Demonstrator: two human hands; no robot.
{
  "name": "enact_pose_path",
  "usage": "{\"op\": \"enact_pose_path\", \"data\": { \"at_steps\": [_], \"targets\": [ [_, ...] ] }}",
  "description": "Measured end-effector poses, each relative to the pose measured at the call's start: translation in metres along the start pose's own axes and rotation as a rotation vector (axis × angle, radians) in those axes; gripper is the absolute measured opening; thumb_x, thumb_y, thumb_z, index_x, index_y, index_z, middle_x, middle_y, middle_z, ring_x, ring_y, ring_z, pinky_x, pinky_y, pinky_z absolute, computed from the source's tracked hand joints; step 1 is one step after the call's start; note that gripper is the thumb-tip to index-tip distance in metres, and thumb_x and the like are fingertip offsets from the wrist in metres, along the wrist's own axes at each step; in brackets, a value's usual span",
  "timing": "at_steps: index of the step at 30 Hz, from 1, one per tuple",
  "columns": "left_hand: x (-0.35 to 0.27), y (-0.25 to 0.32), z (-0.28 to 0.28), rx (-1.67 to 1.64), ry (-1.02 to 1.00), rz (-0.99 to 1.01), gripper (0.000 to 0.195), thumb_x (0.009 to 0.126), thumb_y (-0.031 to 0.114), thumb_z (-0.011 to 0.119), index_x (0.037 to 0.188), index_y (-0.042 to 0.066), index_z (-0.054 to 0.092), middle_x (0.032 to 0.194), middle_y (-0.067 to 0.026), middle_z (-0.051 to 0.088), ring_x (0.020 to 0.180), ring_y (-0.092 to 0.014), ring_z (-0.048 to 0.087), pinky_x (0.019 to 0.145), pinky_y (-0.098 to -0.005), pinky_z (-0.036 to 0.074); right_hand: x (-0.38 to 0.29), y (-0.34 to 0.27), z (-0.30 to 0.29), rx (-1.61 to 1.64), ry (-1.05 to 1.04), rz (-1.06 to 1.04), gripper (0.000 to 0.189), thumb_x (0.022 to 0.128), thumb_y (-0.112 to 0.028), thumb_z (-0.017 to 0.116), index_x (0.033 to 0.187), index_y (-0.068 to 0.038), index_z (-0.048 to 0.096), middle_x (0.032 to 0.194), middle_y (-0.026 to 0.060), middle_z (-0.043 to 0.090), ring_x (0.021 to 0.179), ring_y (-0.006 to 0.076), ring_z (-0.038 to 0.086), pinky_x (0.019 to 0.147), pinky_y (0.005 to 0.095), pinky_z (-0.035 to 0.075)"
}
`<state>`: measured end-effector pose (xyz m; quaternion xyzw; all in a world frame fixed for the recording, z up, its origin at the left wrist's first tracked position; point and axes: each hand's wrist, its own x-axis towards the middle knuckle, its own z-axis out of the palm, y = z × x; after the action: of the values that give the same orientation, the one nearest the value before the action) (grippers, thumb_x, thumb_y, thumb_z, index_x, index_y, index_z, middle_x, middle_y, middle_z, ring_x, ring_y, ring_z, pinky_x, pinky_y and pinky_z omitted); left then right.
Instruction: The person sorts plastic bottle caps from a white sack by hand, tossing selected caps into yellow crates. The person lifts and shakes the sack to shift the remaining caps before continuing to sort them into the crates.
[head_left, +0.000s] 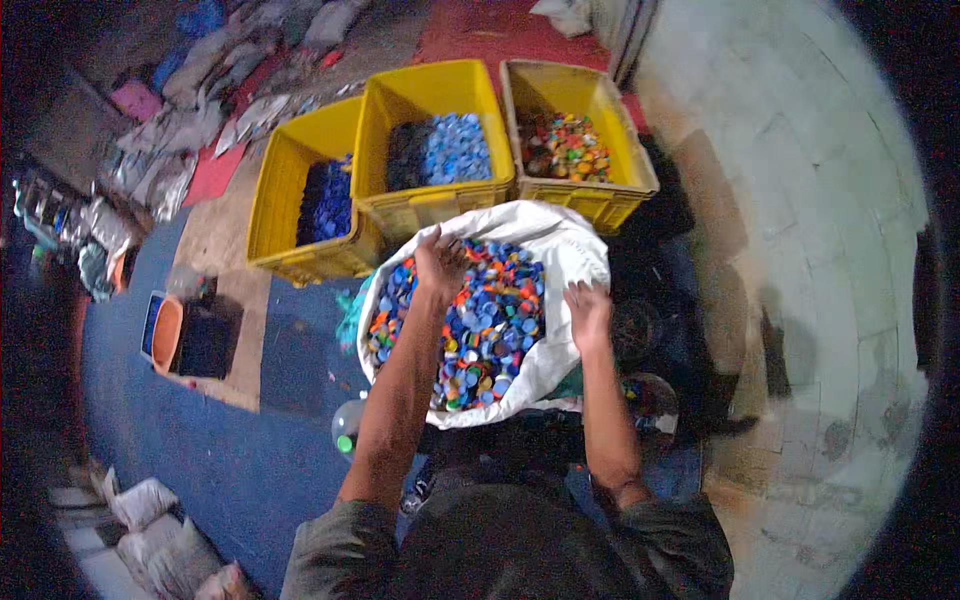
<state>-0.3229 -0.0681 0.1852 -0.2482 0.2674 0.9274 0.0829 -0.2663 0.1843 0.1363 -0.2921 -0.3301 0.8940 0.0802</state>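
Observation:
A white woven sack (559, 225) stands before me with its mouth spread wide and its rim folded outward. It is filled with loose plastic bottle caps (487, 330), blue, orange, green, white and other colours. My left hand (442, 264) is over the far left part of the caps, close to the sack's rim, its fingers apart and slightly bent. I see nothing held in it, though blur hides the fingertips. On the right side, my right hand (590, 309) grips the folded edge of the sack with bent fingers.
Behind the sack stand three yellow plastic crates: one with dark blue caps (330, 199), one with black and light blue caps (457, 150), one with orange, green and mixed caps (574, 150). Clear plastic bottles (349, 424) flank the sack. An orange container (166, 334) sits left; bags (176, 127) lie beyond.

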Motion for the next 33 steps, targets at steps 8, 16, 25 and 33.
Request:
{"op": "enact_pose_path", "data": {
  "at_steps": [8,16,25,33],
  "targets": [
    [-0.073,-0.033,-0.244,0.011,0.114,0.039,0.013,0.083,0.021,0.048,0.072,0.014,0.049,0.06,0.0038,0.045,0.062,-0.013,0.045,0.073,-0.0327,0.041,-0.092,0.122,-0.107,-1.311,-0.345,-0.465,0.028,0.068,-0.01,0.068,0.093,-0.005,0.056,0.068,0.0085,0.058,0.063,0.0235,0.057,0.062,0.0351,0.045],
    [-0.155,-0.067,-0.31,0.029,0.385,-0.028,0.013,0.086,0.017,0.044,0.083,0.007,0.051,0.065,-0.0006,0.05,0.055,-0.014,0.048,0.05,-0.0269,0.041,-0.105,0.175,-0.063,-1.483,-0.652,-0.695,0.035,0.067,-0.005,0.066,0.099,-0.006,0.052,0.079,0.01,0.058,0.079,0.0318,0.054,0.071,0.0428,0.041],
    [-0.186,-0.066,-0.324,0.106,0.408,0.052,0.009,0.082,0.01,0.049,0.078,0.005,0.056,0.068,0.0004,0.05,0.056,-0.008,0.046,0.05,-0.0204,0.037,-0.075,0.195,0.001,-1.707,-0.543,-0.837,0.061,0.068,-0.012,0.07,0.12,-0.005,0.042,0.108,0.0119,0.057,0.101,0.0331,0.046,0.089,0.042,0.036],
    [-0.18,-0.06,-0.306,0.412,0.577,0.197,0.016,0.08,0.012,0.056,0.091,0.001,0.057,0.078,-0.0023,0.056,0.068,-0.011,0.05,0.062,-0.0248,0.04,-0.06,0.205,0.01,-1.882,-0.591,-0.787,0.058,0.068,-0.012,0.071,0.118,-0.006,0.042,0.107,0.0095,0.058,0.1,0.032,0.047,0.085,0.0427,0.037]
  ]
}}
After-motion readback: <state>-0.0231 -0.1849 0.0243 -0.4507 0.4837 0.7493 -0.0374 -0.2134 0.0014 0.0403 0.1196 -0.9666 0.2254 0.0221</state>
